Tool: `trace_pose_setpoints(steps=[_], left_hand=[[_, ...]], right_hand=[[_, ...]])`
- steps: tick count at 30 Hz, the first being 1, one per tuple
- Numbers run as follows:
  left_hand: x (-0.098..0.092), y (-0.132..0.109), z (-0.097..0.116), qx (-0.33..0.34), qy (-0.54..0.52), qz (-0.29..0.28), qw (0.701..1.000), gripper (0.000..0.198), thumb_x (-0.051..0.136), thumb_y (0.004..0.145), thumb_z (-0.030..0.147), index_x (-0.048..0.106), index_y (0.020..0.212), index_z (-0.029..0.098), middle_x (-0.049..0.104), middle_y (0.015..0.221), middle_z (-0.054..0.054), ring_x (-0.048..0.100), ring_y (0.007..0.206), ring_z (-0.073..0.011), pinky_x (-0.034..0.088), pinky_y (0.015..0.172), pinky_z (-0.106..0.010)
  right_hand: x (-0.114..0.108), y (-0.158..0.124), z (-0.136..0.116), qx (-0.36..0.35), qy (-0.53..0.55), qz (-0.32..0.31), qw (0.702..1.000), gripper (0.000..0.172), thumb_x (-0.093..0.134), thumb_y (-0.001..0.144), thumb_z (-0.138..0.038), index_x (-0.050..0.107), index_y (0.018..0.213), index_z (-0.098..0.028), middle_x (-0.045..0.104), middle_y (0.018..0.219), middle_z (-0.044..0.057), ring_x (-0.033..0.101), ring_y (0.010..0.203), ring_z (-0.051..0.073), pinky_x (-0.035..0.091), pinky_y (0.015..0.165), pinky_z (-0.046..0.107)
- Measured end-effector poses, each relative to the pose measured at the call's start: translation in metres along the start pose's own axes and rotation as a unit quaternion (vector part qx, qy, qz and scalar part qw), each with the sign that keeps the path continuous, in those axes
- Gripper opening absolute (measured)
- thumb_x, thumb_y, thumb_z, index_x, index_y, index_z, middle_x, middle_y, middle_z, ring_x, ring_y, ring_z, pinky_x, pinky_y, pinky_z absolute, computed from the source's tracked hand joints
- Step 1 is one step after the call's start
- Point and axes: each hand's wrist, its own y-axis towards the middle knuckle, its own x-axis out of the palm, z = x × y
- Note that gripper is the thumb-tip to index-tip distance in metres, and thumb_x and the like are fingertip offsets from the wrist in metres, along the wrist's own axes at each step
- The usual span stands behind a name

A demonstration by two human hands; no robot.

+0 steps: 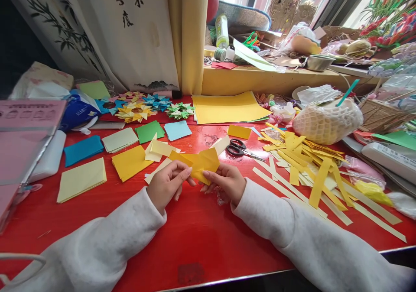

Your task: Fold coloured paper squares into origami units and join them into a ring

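Between my two hands is a folded piece of yellow paper (208, 158), creased into angled flaps and raised above the red table (208, 240). My left hand (169, 183) pinches its left side between thumb and fingers. On the other side, my right hand (227, 181) grips the right part, thumb pressed on the front. Behind the hands lie cream folded paper pieces (157, 148), partly covered by the yellow one. A stack of yellow paper (131, 163) is just left of them. Black-handled scissors (242, 149) rest beyond my right hand.
Paper stacks in blue (83, 150), green (150, 131) and cream (82, 179) lie to the left. Yellow paper strips (305, 162) are heaped at right, near a net-wrapped white object (328, 121). Folded paper rings (134, 111) and large yellow sheets (227, 107) lie at the back.
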Motion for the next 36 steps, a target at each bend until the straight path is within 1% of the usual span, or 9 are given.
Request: trace_pose_setpoints(steps=[6,11,15,19,23,25,29,33,36], left_hand=[[0.001,-0.002,-0.004,0.006,0.047,-0.020,0.999,0.021,0.052,0.072,0.036,0.045,0.070,0.016,0.057,0.060,0.003,0.036,0.032,-0.0020,0.028,0.032,-0.015],[0.002,-0.003,-0.006,-0.006,0.076,-0.054,0.996,0.022,0.053,0.071,0.037,0.047,0.069,0.016,0.054,0.058,0.003,0.039,0.038,-0.0041,0.031,0.034,-0.016],[0.001,-0.002,-0.007,0.021,0.043,-0.013,0.999,0.021,0.054,0.071,0.035,0.047,0.079,0.017,0.052,0.066,0.004,0.041,0.039,-0.0035,0.033,0.036,-0.016],[-0.001,0.001,-0.009,0.043,0.003,0.037,0.998,0.020,0.055,0.071,0.033,0.046,0.081,0.017,0.050,0.062,0.006,0.039,0.034,-0.0019,0.031,0.034,-0.015],[-0.001,0.001,-0.008,0.037,-0.006,0.033,0.999,0.019,0.057,0.069,0.030,0.047,0.078,0.016,0.050,0.060,0.006,0.040,0.035,-0.0023,0.032,0.034,-0.015],[-0.001,0.002,-0.009,0.029,-0.006,0.034,0.999,0.019,0.058,0.068,0.030,0.049,0.078,0.016,0.050,0.059,0.005,0.043,0.039,-0.0043,0.034,0.034,-0.016],[-0.002,0.003,-0.011,0.048,-0.033,0.036,0.998,0.022,0.058,0.068,0.030,0.052,0.085,0.018,0.052,0.062,0.003,0.049,0.049,-0.0083,0.043,0.038,-0.018],[-0.004,0.003,-0.011,0.055,-0.045,0.025,0.997,0.024,0.059,0.068,0.028,0.057,0.090,0.018,0.053,0.063,0.002,0.050,0.048,-0.0082,0.047,0.043,-0.020],[-0.004,0.002,-0.009,0.047,-0.050,0.025,0.997,0.024,0.058,0.068,0.027,0.061,0.090,0.017,0.055,0.064,0.001,0.051,0.049,-0.0084,0.047,0.045,-0.020]], right_hand=[[-0.002,0.001,0.004,0.000,-0.011,-0.039,0.999,0.023,0.059,0.067,-0.035,0.053,0.075,-0.013,0.056,0.058,-0.002,0.055,0.042,0.010,0.045,0.039,0.021],[-0.002,0.001,0.003,-0.001,-0.010,-0.025,1.000,0.022,0.058,0.067,-0.034,0.052,0.074,-0.013,0.058,0.058,-0.001,0.056,0.044,0.010,0.047,0.043,0.022],[-0.002,-0.002,0.005,0.011,-0.048,-0.044,0.998,0.023,0.056,0.069,-0.035,0.053,0.079,-0.014,0.058,0.061,0.000,0.056,0.043,0.011,0.043,0.038,0.021],[-0.002,-0.003,0.005,0.016,-0.073,-0.039,0.996,0.024,0.054,0.070,-0.037,0.053,0.078,-0.015,0.057,0.058,0.000,0.055,0.044,0.012,0.042,0.038,0.022],[-0.002,-0.002,0.005,-0.026,-0.071,0.018,0.997,0.024,0.053,0.070,-0.039,0.054,0.077,-0.016,0.058,0.066,0.001,0.056,0.058,0.012,0.044,0.047,0.023],[-0.002,-0.001,0.005,-0.044,-0.097,0.039,0.993,0.024,0.053,0.070,-0.039,0.055,0.073,-0.015,0.055,0.061,-0.001,0.052,0.055,0.011,0.041,0.047,0.022],[-0.004,0.000,0.006,-0.035,-0.099,0.028,0.994,0.024,0.054,0.069,-0.040,0.054,0.069,-0.016,0.054,0.059,-0.001,0.050,0.052,0.010,0.040,0.046,0.021],[-0.004,-0.001,0.004,-0.044,-0.051,0.039,0.997,0.027,0.057,0.068,-0.036,0.053,0.086,-0.017,0.058,0.064,-0.001,0.054,0.057,0.011,0.044,0.051,0.023],[-0.004,-0.001,0.002,-0.058,-0.036,0.039,0.997,0.025,0.057,0.069,-0.033,0.055,0.088,-0.018,0.057,0.061,-0.001,0.054,0.055,0.010,0.045,0.050,0.022]])
